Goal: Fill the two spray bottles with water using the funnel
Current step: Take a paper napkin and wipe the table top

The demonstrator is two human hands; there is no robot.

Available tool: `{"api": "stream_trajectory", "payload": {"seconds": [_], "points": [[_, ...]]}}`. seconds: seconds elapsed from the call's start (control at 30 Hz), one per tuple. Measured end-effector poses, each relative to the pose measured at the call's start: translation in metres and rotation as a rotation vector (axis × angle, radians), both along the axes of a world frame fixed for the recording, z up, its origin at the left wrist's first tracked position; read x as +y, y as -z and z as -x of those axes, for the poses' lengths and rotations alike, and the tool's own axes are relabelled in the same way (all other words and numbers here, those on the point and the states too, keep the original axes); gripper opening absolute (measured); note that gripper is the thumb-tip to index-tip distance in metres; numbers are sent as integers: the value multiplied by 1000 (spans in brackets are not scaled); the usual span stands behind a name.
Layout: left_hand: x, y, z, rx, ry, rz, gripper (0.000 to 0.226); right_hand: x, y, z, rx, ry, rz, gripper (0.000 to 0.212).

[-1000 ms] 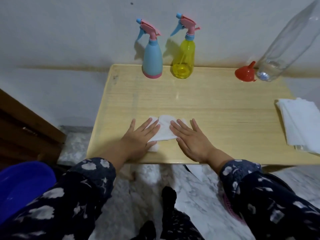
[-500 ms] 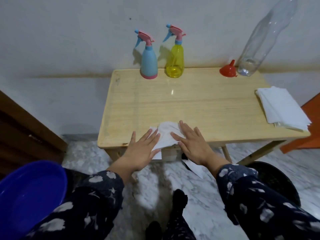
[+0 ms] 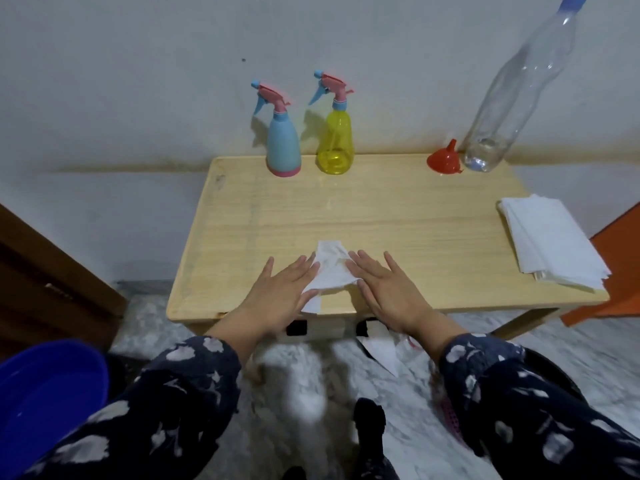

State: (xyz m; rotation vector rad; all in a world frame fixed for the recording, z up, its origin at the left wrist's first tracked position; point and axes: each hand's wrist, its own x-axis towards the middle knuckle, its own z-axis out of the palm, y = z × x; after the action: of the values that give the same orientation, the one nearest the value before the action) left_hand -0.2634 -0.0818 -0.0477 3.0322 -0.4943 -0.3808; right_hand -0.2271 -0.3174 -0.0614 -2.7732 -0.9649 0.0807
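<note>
A blue spray bottle [image 3: 283, 147] and a yellow spray bottle [image 3: 335, 143], both with pink trigger heads on, stand at the back of the wooden table [image 3: 398, 216] against the wall. A red funnel [image 3: 444, 159] sits mouth down at the back right, beside a tall clear plastic bottle [image 3: 509, 98] with a little water at its bottom. My left hand [image 3: 280, 292] and my right hand [image 3: 384, 289] lie flat with straight fingers at the table's front edge, each resting on a side of a white tissue [image 3: 330, 268].
A stack of white tissues [image 3: 550, 244] lies at the table's right edge. A blue basin [image 3: 45, 407] sits at the lower left, a dark bin [image 3: 554, 379] at the lower right. Brown wooden furniture [image 3: 45, 271] stands left; marble floor lies below.
The view has pulled back and up, so the table looks farther away. Both hands stay flat on the tissue at the front edge.
</note>
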Motion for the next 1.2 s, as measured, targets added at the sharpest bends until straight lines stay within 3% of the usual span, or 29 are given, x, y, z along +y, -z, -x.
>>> {"api": "stream_trajectory", "payload": {"seconds": [0.1,0.27,0.53,0.87,1.2], "points": [[-24,-10,-49,-18,-44,-27,58,-12,-12,-49,3,40,14,72],[-57,-13,-133,-6,-90,-23,58,-33,-23,-137,18,79,8,49],[-64,12,-230,103,-213,-29,57,-33,1,-239,67,15,64,50],[-57,25,-256,16,-227,-22,59,-23,19,-281,94,-43,142,52],[-75,26,-208,-15,-127,29,57,-46,19,-232,101,-124,54,49]]}}
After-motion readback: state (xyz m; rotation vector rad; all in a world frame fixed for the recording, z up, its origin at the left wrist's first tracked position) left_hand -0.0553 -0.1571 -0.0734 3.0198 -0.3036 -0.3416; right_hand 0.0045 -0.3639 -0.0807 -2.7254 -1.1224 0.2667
